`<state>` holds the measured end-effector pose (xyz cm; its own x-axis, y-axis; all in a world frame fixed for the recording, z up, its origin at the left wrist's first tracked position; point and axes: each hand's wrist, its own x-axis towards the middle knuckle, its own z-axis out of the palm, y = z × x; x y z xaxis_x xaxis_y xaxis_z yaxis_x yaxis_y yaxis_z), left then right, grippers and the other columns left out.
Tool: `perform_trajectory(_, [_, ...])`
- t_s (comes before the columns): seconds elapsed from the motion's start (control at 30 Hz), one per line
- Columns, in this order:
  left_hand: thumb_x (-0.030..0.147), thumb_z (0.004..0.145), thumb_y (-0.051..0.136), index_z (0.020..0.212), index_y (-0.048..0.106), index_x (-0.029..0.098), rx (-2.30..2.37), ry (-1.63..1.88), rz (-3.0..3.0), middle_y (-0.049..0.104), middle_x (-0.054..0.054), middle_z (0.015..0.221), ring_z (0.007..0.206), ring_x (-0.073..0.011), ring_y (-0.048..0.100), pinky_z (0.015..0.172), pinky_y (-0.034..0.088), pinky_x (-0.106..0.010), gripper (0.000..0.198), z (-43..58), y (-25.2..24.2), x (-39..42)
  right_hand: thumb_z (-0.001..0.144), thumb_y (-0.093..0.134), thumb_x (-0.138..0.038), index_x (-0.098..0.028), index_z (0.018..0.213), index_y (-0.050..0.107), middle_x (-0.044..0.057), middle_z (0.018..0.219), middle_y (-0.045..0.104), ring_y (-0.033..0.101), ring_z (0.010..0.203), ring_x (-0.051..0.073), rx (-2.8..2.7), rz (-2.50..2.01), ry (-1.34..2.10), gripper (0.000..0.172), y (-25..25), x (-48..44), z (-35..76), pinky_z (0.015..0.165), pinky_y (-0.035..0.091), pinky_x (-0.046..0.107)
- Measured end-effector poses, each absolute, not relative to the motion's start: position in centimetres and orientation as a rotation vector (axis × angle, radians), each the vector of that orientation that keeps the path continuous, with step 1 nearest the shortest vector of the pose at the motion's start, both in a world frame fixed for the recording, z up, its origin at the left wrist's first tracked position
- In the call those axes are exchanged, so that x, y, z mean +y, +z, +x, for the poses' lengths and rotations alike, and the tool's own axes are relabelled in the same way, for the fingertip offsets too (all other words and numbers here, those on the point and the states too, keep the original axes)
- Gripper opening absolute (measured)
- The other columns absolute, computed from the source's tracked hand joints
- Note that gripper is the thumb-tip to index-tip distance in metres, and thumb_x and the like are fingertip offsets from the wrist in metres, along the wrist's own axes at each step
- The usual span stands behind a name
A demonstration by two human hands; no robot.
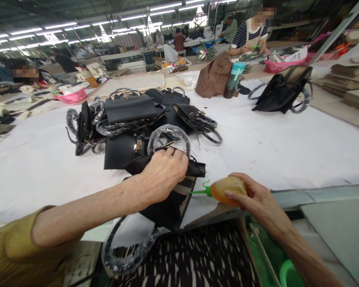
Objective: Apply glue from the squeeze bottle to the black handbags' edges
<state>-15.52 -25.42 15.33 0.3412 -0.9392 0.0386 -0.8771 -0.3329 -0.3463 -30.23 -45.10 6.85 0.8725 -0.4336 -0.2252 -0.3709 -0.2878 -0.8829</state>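
Observation:
Near the table's front edge lies a black handbag (164,211), one plastic-wrapped round handle (128,259) hanging over the edge. My left hand (166,171) is closed on the bag's upper part, beside another wrapped handle (170,129); its fingertips are partly hidden. In my right hand (254,193) is a squeeze bottle (225,190) of amber liquid, tipped on its side. The bottle's thin green nozzle (199,192) points left, its tip at the edge of the bag's side.
Several black handbags (130,109) are heaped behind my left hand. Another black bag (283,89) sits at the far right, near stacked brown boards (350,75). A teal-lidded bottle (235,79) stands beside a brown cloth bundle (214,75). Across the table a person in stripes (248,34) works by a pink basket (287,63).

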Motion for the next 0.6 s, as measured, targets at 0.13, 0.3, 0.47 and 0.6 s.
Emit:
perform_trajectory(0.13, [0.031,0.077,0.061,0.086,0.05,0.013,1.644,-0.348,-2.342,0.056,-0.009,0.085,0.078,-0.0256,0.054,0.058,0.044,-0.035,0.023,-15.5,15.3,-25.4,0.069,0.063,-0.047,-0.021,0.108,0.052,0.003,0.09,0.063,0.059,0.082,0.023,0.605,-1.917,-0.101,0.048,6.6,-45.0,-30.3,0.068,0.047,0.029])
perform_trajectory(0.3, [0.03,0.078,0.059,0.085,0.05,0.013,1.641,-0.325,-2.344,0.057,-0.01,0.085,0.078,-0.0252,0.055,0.057,0.043,-0.033,0.021,-15.5,15.3,-25.4,0.07,0.061,-0.05,-0.021,0.108,0.052,0.002,0.084,0.064,0.059,0.077,0.022,0.573,-1.929,-0.011,0.049,6.9,-44.9,-30.9,0.068,0.046,0.03])
perform_trajectory(0.47, [0.031,0.078,0.06,0.087,0.05,0.012,1.631,-0.303,-2.336,0.057,-0.01,0.086,0.08,-0.0251,0.054,0.06,0.043,-0.033,0.023,-15.6,15.2,-25.6,0.07,0.062,-0.049,-0.021,0.105,0.054,0.0,0.083,0.065,0.059,0.075,0.02,0.539,-1.881,-0.008,0.046,7.3,-44.4,-31.4,0.064,0.045,0.026])
perform_trajectory(0.6, [0.029,0.08,0.057,0.087,0.051,0.012,1.598,-0.266,-2.341,0.058,-0.011,0.087,0.082,-0.0248,0.054,0.062,0.043,-0.033,0.019,-15.8,15.3,-25.6,0.071,0.061,-0.05,-0.02,0.105,0.052,0.002,0.084,0.063,0.059,0.075,0.02,0.527,-1.871,-0.045,0.046,7.3,-44.1,-31.5,0.063,0.045,0.027])
